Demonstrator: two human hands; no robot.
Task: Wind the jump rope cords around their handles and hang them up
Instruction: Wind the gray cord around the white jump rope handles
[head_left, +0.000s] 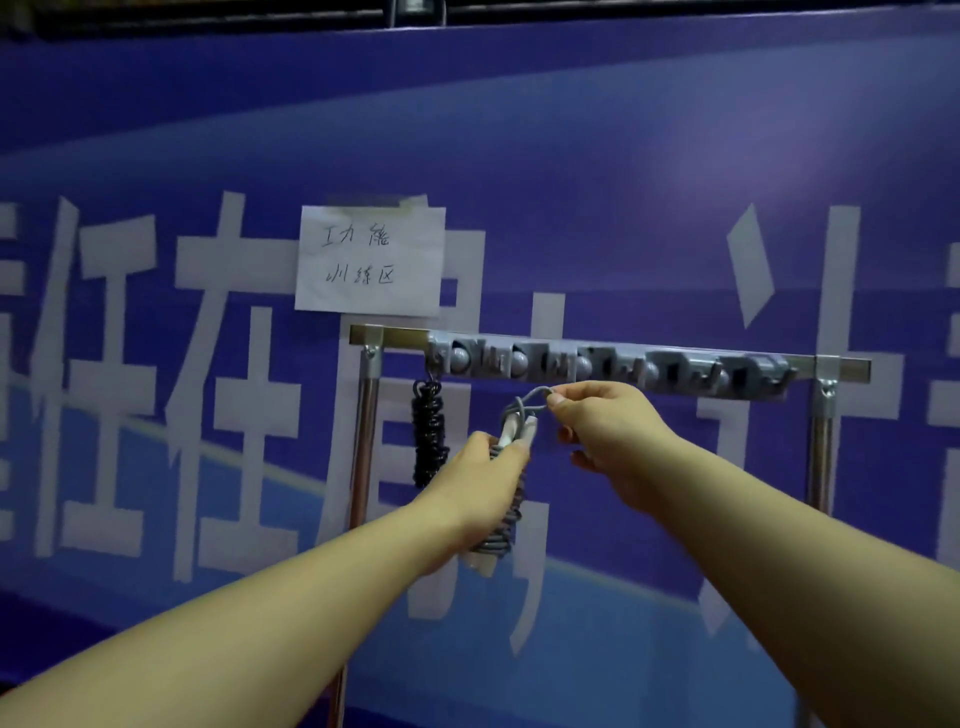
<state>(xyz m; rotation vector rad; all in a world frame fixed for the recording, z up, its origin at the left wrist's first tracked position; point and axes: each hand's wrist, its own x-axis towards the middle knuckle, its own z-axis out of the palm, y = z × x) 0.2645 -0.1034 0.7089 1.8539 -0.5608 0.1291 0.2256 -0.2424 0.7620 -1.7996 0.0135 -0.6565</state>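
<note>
Grey jump rope (503, 512), its cord coiled tightly round two white handles, sits upright just below the grey plastic hook rail (613, 364). The left hand (480, 486) grips the wound bundle around its middle, while the right hand (605, 421) pinches a loose grey cord loop (532, 397) rising from the top, close under the rail. At the rail's left end hangs a black coiled jump rope (429, 431). Above the rail a white handwritten paper note (370, 260) is taped to the blue banner (623, 182).
</note>
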